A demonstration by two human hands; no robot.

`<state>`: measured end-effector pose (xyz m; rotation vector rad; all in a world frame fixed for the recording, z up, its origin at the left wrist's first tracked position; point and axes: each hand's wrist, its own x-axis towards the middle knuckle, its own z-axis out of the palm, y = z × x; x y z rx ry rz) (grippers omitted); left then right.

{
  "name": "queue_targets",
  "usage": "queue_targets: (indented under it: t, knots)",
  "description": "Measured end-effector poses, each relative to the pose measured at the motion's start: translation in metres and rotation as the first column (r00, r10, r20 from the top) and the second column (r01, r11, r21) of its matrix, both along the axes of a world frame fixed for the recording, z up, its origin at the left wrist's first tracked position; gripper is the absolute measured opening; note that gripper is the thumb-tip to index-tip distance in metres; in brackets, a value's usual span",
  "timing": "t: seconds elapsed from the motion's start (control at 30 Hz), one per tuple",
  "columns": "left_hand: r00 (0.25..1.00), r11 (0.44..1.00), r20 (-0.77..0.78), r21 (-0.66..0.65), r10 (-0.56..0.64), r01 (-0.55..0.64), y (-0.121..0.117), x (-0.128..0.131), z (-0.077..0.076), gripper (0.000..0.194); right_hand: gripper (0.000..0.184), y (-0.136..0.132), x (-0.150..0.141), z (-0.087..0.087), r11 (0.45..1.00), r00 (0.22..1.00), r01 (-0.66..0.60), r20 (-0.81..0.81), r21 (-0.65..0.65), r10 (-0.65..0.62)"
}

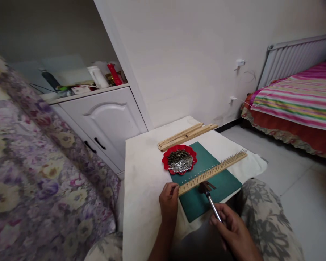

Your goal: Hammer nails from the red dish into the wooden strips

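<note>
"Holding what, the right hand (232,226)?"
"The hammer (214,207); its grip is closed round the handle; the hammer's head is just beside the strip (220,169)."
"And the left hand (169,201)?"
"Fingertips together at the strip's left end; whether they pinch a nail, I cannot tell."
"Where's the strip?"
"Slanting across the green board (192,208) on the bench (141,188), nails upright along it; the red bowl (165,167) of nails (180,160) sits behind; wooden pieces (186,137) lie farther back."
</note>
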<state>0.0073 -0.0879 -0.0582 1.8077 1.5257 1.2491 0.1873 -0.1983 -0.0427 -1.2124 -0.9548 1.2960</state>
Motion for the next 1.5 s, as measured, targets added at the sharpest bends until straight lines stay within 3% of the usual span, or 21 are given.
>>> queue_targets:
  t: [0.27,0.5,0.63,0.87,1.27,1.37,1.5]
  knots:
    - [0.999,0.999,-0.031,0.040,-0.023,0.024,-0.001,0.002,0.002,0.017,0.020,-0.001,-0.003,0.005,0.998,0.997,-0.066,0.025,0.000,0.066]
    - [1.000,0.998,0.001,0.061,-0.019,0.019,0.002,0.002,-0.006,0.015,0.002,0.025,-0.018,0.029,0.970,0.962,-0.226,0.177,0.093,0.207]
    - [1.000,1.000,-0.006,0.027,-0.013,0.013,0.002,0.001,-0.010,0.013,0.013,0.038,-0.029,0.036,0.954,0.936,-0.252,0.292,0.162,0.198]
    - [1.000,1.000,0.002,0.006,0.021,-0.021,0.002,0.002,-0.008,0.012,0.016,0.045,-0.031,0.032,0.929,0.873,-0.315,0.443,0.195,0.204]
    - [0.997,1.000,0.069,0.006,-0.025,0.025,0.000,0.002,-0.003,0.015,0.008,0.029,-0.024,0.029,0.939,0.909,-0.290,0.359,0.185,0.210]
    - [0.998,0.999,0.040,0.020,-0.045,0.044,-0.001,-0.001,0.000,0.012,0.006,0.018,-0.013,0.019,0.942,0.919,-0.306,0.302,0.139,0.254]
    - [0.999,0.999,-0.031,0.035,-0.039,0.040,0.002,-0.010,0.004,0.013,0.016,0.009,-0.003,-0.008,0.949,0.935,-0.310,0.199,0.064,0.292]
